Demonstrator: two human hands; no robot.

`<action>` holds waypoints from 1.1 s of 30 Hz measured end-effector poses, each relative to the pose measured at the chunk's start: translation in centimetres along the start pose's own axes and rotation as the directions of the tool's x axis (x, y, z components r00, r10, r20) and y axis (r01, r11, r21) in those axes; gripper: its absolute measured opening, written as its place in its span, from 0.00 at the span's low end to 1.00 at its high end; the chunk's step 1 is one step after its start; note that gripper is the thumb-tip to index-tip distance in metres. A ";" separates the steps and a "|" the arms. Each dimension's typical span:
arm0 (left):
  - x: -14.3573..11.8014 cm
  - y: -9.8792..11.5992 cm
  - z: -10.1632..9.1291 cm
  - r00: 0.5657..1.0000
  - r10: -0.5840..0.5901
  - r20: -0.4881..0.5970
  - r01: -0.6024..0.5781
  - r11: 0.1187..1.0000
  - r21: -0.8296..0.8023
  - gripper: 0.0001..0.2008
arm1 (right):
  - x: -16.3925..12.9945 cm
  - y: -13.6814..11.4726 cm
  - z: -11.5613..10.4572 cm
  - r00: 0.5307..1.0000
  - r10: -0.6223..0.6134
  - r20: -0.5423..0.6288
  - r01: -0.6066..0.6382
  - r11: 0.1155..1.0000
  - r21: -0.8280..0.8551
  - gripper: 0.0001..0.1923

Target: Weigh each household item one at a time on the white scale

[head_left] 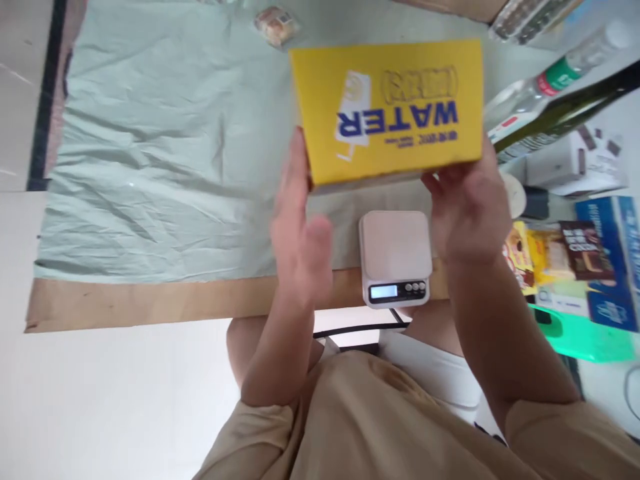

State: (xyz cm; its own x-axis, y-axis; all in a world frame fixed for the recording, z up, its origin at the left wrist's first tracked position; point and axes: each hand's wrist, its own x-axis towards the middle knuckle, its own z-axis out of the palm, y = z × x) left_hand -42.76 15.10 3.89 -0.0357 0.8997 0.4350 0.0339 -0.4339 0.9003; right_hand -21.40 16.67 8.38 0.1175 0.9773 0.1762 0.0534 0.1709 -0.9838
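A yellow cardboard box (395, 160) with "WATER" printed upside down in blue is held up over the cloth. My left hand (303, 227) presses against its left end, fingers along the side and the thumb apart from it. At the other end, my right hand (470, 207) grips the lower right corner, some of its fingers hidden by the box. Just below the box, between my forearms, a white kitchen scale (395, 247) with a lit display sits at the table's front edge; nothing lies on its plate.
A wrinkled pale green cloth (160, 147) covers the table. A small wrapped snack (276, 25) lies at the back. Along the right are a clear bottle (530, 100), a dark green bottle (560, 123), snack packs (550, 253), a blue box (613, 293) and a bright green plastic item (590, 337).
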 end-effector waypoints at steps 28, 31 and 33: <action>-1.1 -4.3 -1.4 0.915 -0.293 -0.276 0.335 0.935 0.120 0.23 | -13.5 9.4 -10.5 0.843 -0.096 -0.529 0.006 0.986 -0.170 0.20; -1.4 -5.6 -1.3 0.990 -0.121 -0.067 0.132 0.972 0.194 0.17 | -14.7 10.1 -10.7 0.824 -0.159 -0.544 0.034 0.972 -0.232 0.23; -1.9 -5.4 -0.6 0.996 -0.092 0.000 0.090 0.975 0.205 0.09 | -15.0 10.2 -10.8 0.843 -0.137 -0.521 0.005 0.969 -0.247 0.24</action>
State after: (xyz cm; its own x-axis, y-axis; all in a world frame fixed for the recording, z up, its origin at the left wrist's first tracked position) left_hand -43.49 15.75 -1.80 -0.0382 0.9358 0.3505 0.2342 -0.3326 0.9135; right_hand -11.87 2.37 -3.98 0.6083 0.7348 0.3000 0.2969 0.1399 -0.9446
